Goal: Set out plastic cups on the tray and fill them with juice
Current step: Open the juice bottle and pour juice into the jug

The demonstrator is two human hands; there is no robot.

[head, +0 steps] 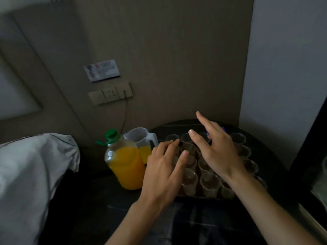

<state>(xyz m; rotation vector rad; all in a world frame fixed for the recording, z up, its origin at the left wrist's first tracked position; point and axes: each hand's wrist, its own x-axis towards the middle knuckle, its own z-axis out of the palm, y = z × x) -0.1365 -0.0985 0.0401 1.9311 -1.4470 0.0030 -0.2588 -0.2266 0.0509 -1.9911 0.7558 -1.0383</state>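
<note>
the tray (200, 197) sits right of centre with the capped juice bottle (125, 165) just left of it. my left hand (164, 172) and right hand (216, 147) are both spread open over the tray, gripping nothing. the empty cups (210, 183) stand packed in rows there; i'd straighten them with light fingertip nudges, since they likely tip easily.

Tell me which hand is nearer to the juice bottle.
Left. The left hand is just beside the juice bottle, over the leftmost cups on the tray. The right hand is farther off, above the tray's middle.
</note>
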